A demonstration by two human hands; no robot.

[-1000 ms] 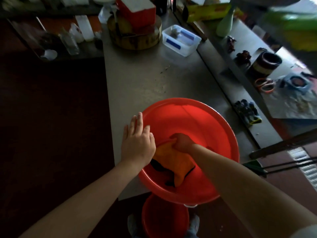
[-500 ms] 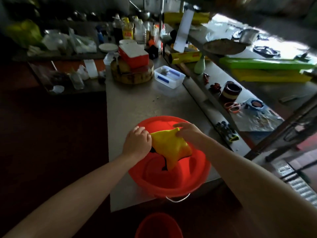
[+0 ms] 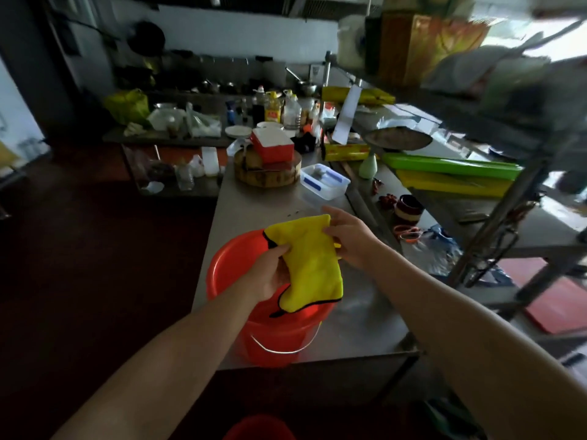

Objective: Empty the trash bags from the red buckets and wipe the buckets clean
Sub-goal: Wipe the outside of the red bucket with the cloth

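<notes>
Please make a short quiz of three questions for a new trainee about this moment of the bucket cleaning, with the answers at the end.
1. True or false: the yellow cloth lies at the bottom of the red bucket on the steel table.
2. Consider the left hand and the right hand. Which of them holds the cloth? A) left only B) right only C) both
3. What stands on the round wooden block behind the bucket?

Key: 1. False, the cloth is held up over the bucket. 2. C. 3. A red box with a white lid.
</notes>
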